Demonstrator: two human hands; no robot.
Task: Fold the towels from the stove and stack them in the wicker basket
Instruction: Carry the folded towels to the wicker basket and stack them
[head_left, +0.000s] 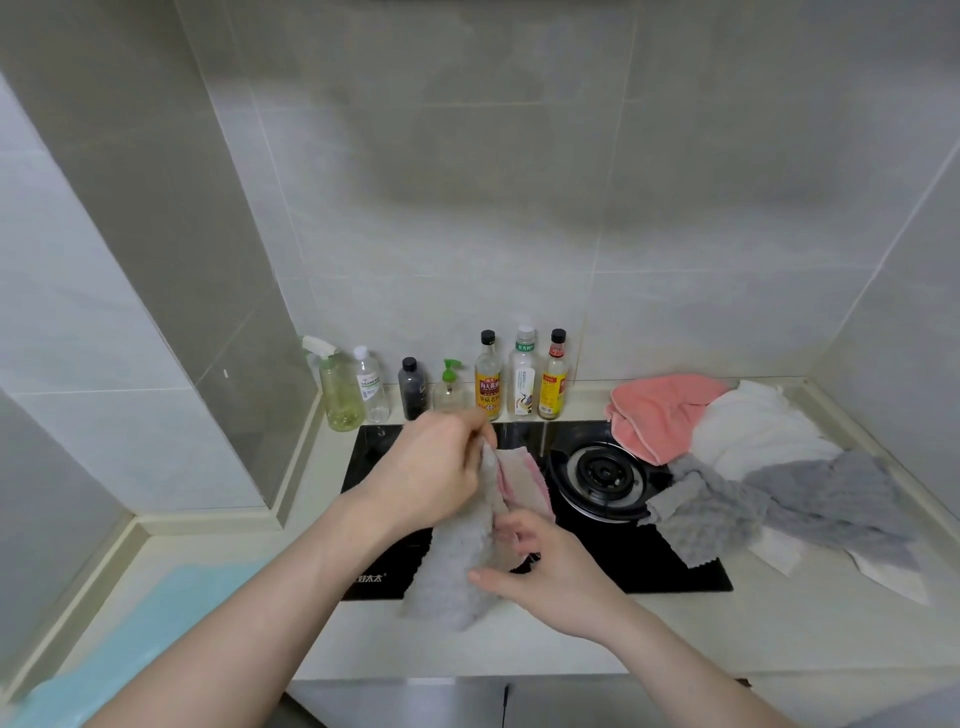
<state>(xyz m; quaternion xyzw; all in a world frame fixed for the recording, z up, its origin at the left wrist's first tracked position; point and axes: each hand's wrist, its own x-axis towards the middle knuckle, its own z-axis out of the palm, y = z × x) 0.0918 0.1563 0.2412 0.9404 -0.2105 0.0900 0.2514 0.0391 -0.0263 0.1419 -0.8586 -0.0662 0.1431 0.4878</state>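
Observation:
A grey towel (457, 566) with a pink-edged inner side hangs over the black stove (670, 566). My left hand (431, 467) pinches its top edge. My right hand (540, 566) grips its lower part from the right. A pile of towels lies over the stove's right side: a pink towel (654, 410), a white towel (753, 431) and grey towels (779, 504). No wicker basket is in view.
Several bottles (488, 384) and a spray bottle (337, 384) stand in a row along the tiled back wall. The gas burner (602, 473) sits right of my hands. A light blue sheet (156, 623) lies on the counter at the lower left.

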